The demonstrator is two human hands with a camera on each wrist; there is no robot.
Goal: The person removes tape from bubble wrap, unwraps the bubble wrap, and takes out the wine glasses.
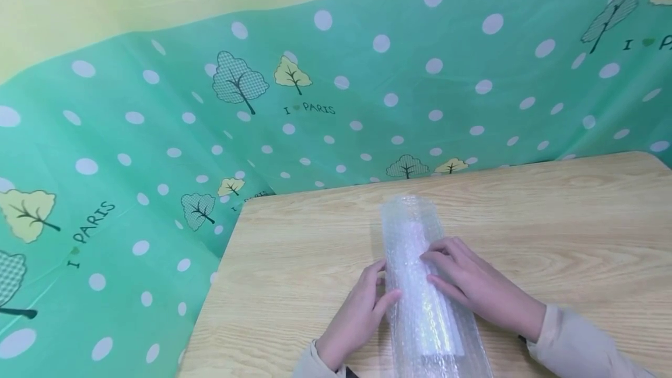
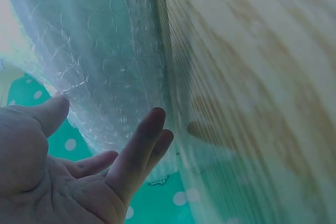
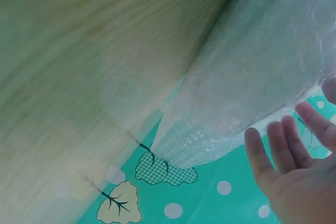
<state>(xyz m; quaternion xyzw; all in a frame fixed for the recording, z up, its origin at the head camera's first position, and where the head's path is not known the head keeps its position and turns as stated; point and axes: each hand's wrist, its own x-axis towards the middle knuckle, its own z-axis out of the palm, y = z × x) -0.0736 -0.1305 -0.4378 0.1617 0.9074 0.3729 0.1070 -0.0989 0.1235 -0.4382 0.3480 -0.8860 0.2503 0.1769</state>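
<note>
A long bundle of clear bubble wrap [image 1: 406, 273] lies on the wooden table, stretching away from the person, with a pale white item [image 1: 434, 325] showing through its layers. Along its left side is the left hand [image 1: 362, 311], thumb at the upper face and the other fingers by the lower edge. Those fingers are spread and fairly straight against the wrap [image 2: 100, 51] in the left wrist view. The right hand [image 1: 472, 282] rests its fingertips on the top and right side of the bundle. In the right wrist view its loosely extended fingers [image 3: 281, 148] meet the wrap's surface.
The light wood tabletop [image 1: 567, 220] extends to both sides of the bundle. Behind it and to its left hangs a green cloth [image 1: 362, 98] with white dots and printed trees. Pale sleeves [image 1: 577, 340] cover the forearms.
</note>
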